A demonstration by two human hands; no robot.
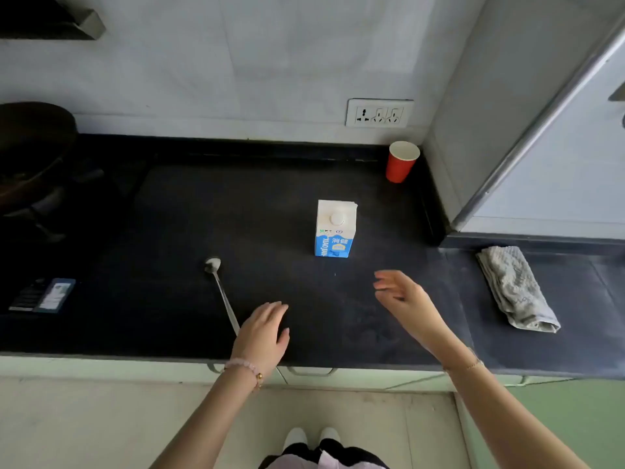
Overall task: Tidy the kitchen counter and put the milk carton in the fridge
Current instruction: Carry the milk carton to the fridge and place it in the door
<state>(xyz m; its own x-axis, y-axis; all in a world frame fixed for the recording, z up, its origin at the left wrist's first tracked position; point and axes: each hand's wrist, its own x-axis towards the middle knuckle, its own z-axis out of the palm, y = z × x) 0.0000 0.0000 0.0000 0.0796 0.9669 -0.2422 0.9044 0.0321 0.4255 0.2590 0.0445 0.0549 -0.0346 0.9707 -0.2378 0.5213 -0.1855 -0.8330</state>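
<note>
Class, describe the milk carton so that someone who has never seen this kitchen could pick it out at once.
Start at the dark counter and look right of its middle, nearer than the red cup in the back corner. The milk carton stands upright there, just beyond the open right hand. It is the only box on the counter: white on top with a round cap, blue below.

A white wall socket [379, 112] sits on the far wall. A dark wok [30, 154] stands far left.
</note>
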